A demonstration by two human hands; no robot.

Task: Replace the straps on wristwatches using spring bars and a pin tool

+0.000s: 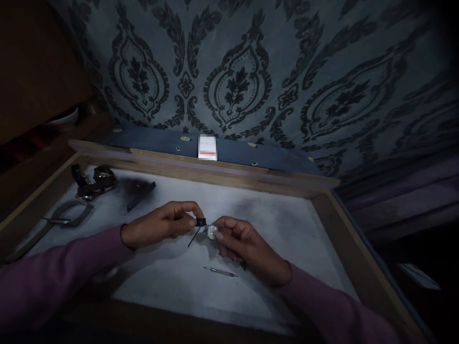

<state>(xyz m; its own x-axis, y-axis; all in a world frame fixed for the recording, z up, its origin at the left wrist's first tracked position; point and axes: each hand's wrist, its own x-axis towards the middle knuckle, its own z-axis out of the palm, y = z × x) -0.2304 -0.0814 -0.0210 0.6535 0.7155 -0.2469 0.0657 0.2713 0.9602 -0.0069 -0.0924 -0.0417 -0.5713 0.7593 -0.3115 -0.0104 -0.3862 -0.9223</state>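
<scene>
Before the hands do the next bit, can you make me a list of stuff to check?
1. Left hand holding the black piece: ok, pinched near its fingertips.
2. Right hand holding the small watch: ok, pale face showing.
3. Black piece fastened to the watch: cannot tell, too small and dark.
4. Thin metal tool in reach: ok, it seems, lying on the white surface near the right hand.
5. Grey strap away from the hands: ok, off to the left.
6. Bright light: not ok, everything looks dim.

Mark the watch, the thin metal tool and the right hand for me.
Watch [212, 231], head view: its pale round dial.
Thin metal tool [220, 272], head view: mid-shaft.
Right hand [251, 244], head view: middle of the hand.
</scene>
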